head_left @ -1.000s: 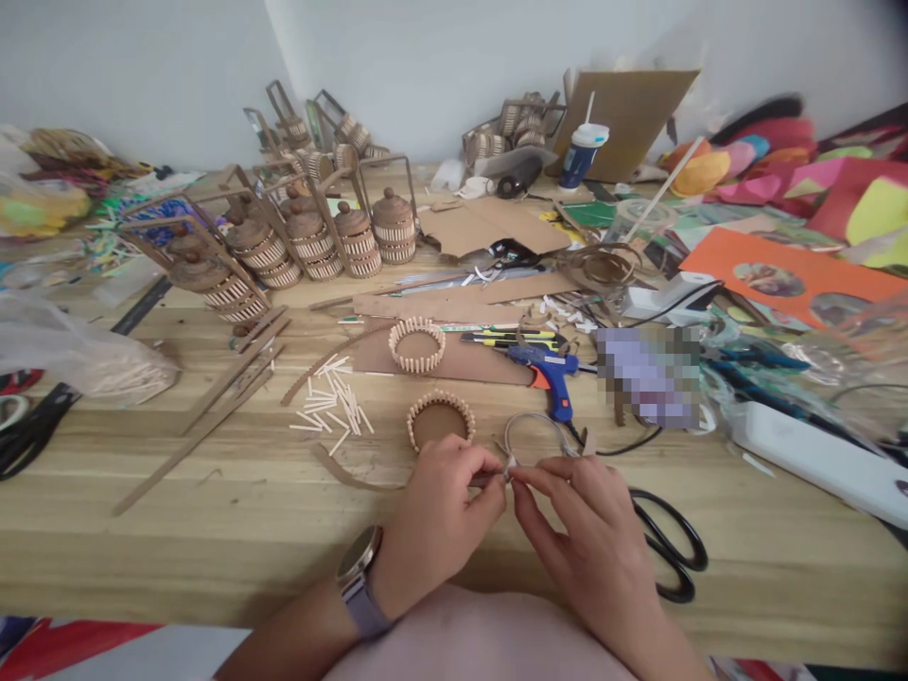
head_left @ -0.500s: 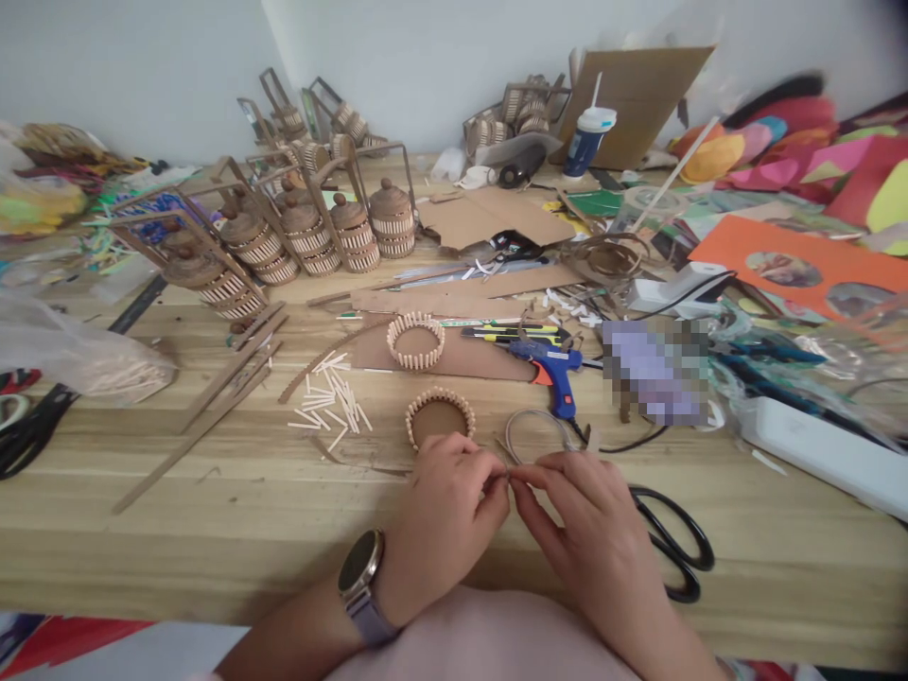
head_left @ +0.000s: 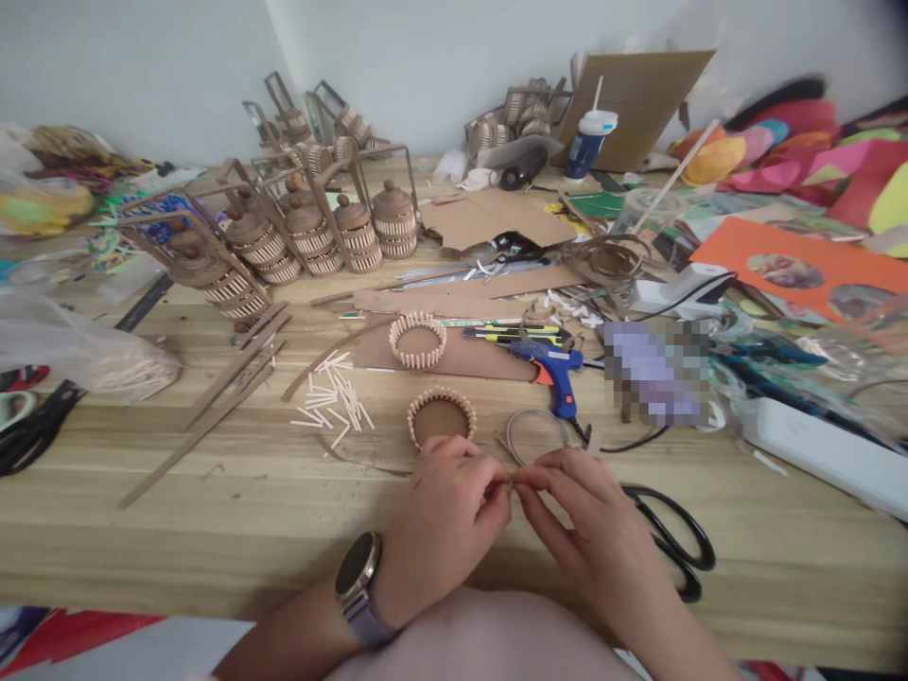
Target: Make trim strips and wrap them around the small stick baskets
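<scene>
My left hand [head_left: 444, 520] and my right hand [head_left: 578, 530] meet fingertip to fingertip at the near middle of the wooden table [head_left: 213, 530]. Both are pinched on a thin cardboard strip [head_left: 369, 465] that trails off to the left from under my left hand. A watch sits on my left wrist. Just beyond my left hand stands a small round cardboard basket [head_left: 441, 417] ringed with pale sticks. A thin ring [head_left: 537, 432] lies beyond my right hand.
Black scissors [head_left: 673, 544] lie right of my right hand. A blue glue gun [head_left: 553, 369], a second stick ring [head_left: 417, 340], loose sticks [head_left: 335, 402] and cardboard strips [head_left: 219, 397] lie mid-table. Finished lidded baskets [head_left: 312, 236] stand at the back left, coloured paper [head_left: 794, 265] at the right.
The strip's loose end has swung flatter along the table on the left. My hands stay pinched together in almost the same place; the view has shifted slightly.
</scene>
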`<action>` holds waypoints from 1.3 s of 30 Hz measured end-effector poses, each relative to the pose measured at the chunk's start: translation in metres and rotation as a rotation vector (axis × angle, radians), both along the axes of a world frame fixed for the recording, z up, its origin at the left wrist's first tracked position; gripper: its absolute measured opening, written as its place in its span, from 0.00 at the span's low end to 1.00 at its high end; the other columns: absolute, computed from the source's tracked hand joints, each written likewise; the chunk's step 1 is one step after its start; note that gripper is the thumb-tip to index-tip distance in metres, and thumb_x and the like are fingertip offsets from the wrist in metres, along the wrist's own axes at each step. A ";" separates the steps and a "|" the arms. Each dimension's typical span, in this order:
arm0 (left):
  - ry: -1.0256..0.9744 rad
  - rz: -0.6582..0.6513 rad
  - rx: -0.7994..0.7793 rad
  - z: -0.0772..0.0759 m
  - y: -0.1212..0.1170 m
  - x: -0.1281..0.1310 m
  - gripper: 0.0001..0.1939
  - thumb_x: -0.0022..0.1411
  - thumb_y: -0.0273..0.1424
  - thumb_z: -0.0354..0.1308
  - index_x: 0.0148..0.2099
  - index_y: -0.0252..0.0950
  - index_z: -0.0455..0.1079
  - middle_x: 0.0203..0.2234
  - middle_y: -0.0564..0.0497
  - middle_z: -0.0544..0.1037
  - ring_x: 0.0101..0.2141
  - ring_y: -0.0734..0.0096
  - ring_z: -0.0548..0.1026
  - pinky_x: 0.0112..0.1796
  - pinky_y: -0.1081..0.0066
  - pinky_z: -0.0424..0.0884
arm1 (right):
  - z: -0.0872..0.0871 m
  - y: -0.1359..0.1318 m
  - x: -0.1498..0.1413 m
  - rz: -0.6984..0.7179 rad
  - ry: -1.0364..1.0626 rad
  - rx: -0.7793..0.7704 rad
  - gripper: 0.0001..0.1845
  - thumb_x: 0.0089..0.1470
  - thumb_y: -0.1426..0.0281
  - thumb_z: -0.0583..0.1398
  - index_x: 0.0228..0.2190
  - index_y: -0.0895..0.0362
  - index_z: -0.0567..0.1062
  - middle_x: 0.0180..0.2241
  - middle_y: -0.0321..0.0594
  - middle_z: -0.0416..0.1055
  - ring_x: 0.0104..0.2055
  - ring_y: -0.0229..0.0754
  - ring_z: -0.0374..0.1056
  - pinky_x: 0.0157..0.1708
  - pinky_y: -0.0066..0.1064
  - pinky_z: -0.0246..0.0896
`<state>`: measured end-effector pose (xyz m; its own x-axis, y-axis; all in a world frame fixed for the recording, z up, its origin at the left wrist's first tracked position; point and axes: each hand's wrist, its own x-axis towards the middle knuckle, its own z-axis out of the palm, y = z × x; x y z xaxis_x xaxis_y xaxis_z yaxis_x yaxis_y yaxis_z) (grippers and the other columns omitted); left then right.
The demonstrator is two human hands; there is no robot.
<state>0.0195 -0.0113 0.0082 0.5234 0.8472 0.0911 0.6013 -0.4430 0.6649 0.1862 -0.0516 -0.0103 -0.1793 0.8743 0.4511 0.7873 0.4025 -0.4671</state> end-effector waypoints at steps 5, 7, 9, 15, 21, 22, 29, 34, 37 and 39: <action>0.008 0.014 -0.035 0.000 -0.001 0.000 0.07 0.59 0.21 0.55 0.31 0.35 0.71 0.28 0.49 0.74 0.37 0.64 0.71 0.41 0.63 0.65 | 0.002 -0.002 -0.001 0.008 -0.022 0.000 0.09 0.62 0.73 0.54 0.34 0.54 0.75 0.30 0.39 0.70 0.31 0.41 0.67 0.31 0.33 0.59; 0.024 0.037 -0.066 0.000 -0.001 0.000 0.06 0.59 0.22 0.55 0.31 0.35 0.72 0.28 0.49 0.74 0.36 0.63 0.71 0.41 0.63 0.65 | 0.003 -0.003 -0.002 0.014 -0.024 -0.003 0.09 0.61 0.73 0.54 0.36 0.54 0.75 0.30 0.39 0.70 0.32 0.41 0.67 0.32 0.33 0.60; 0.035 0.062 -0.094 0.000 -0.001 0.000 0.06 0.59 0.23 0.56 0.32 0.35 0.72 0.29 0.49 0.74 0.37 0.63 0.71 0.41 0.63 0.65 | 0.001 -0.004 -0.003 0.012 -0.034 0.010 0.08 0.60 0.73 0.56 0.37 0.55 0.75 0.31 0.39 0.70 0.33 0.41 0.67 0.33 0.33 0.60; 0.021 0.073 -0.137 0.001 -0.001 0.001 0.05 0.60 0.23 0.57 0.32 0.35 0.73 0.29 0.49 0.74 0.36 0.63 0.71 0.40 0.64 0.66 | -0.003 -0.003 -0.008 -0.040 -0.079 0.095 0.07 0.60 0.73 0.56 0.35 0.56 0.75 0.30 0.39 0.71 0.33 0.42 0.67 0.34 0.34 0.58; -0.005 0.094 -0.150 0.001 -0.002 0.002 0.05 0.58 0.22 0.59 0.32 0.35 0.74 0.28 0.50 0.74 0.36 0.64 0.71 0.39 0.65 0.66 | -0.005 -0.001 -0.009 -0.078 -0.128 0.142 0.09 0.61 0.73 0.55 0.31 0.56 0.75 0.28 0.39 0.70 0.31 0.42 0.64 0.33 0.35 0.56; -0.007 0.097 -0.149 0.001 -0.002 0.003 0.05 0.58 0.22 0.59 0.31 0.35 0.74 0.28 0.50 0.74 0.36 0.64 0.71 0.39 0.65 0.66 | -0.006 -0.001 -0.008 -0.076 -0.111 0.138 0.09 0.60 0.74 0.55 0.31 0.56 0.75 0.28 0.39 0.70 0.31 0.42 0.64 0.33 0.35 0.56; -0.005 0.107 -0.142 0.000 -0.001 0.002 0.06 0.58 0.21 0.57 0.32 0.34 0.74 0.28 0.50 0.75 0.35 0.64 0.72 0.39 0.64 0.66 | -0.009 -0.001 -0.004 -0.051 0.029 0.075 0.07 0.59 0.74 0.57 0.35 0.55 0.75 0.29 0.38 0.71 0.32 0.40 0.68 0.32 0.32 0.61; -0.018 0.117 -0.158 -0.001 -0.002 0.002 0.06 0.59 0.22 0.57 0.33 0.34 0.74 0.29 0.50 0.76 0.36 0.63 0.72 0.41 0.63 0.66 | -0.006 -0.001 -0.008 -0.078 -0.091 0.167 0.08 0.60 0.73 0.56 0.31 0.56 0.75 0.27 0.38 0.70 0.30 0.40 0.65 0.32 0.34 0.55; -0.028 0.110 -0.174 -0.001 -0.002 0.002 0.06 0.59 0.22 0.58 0.33 0.35 0.74 0.29 0.50 0.76 0.36 0.64 0.72 0.40 0.63 0.65 | -0.005 0.000 -0.010 -0.098 -0.145 0.207 0.10 0.61 0.73 0.56 0.29 0.56 0.75 0.26 0.38 0.70 0.29 0.40 0.62 0.31 0.34 0.52; -0.036 0.112 -0.178 -0.001 -0.002 0.002 0.05 0.59 0.22 0.58 0.33 0.35 0.75 0.29 0.50 0.76 0.36 0.64 0.72 0.40 0.64 0.65 | -0.005 0.000 -0.010 -0.100 -0.165 0.232 0.10 0.60 0.74 0.57 0.28 0.56 0.75 0.25 0.38 0.69 0.29 0.40 0.61 0.31 0.34 0.51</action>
<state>0.0219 -0.0135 0.0076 0.4239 0.9044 -0.0483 0.6149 -0.2482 0.7485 0.1763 -0.0514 -0.0154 -0.1844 0.7686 0.6126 0.8860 0.3997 -0.2348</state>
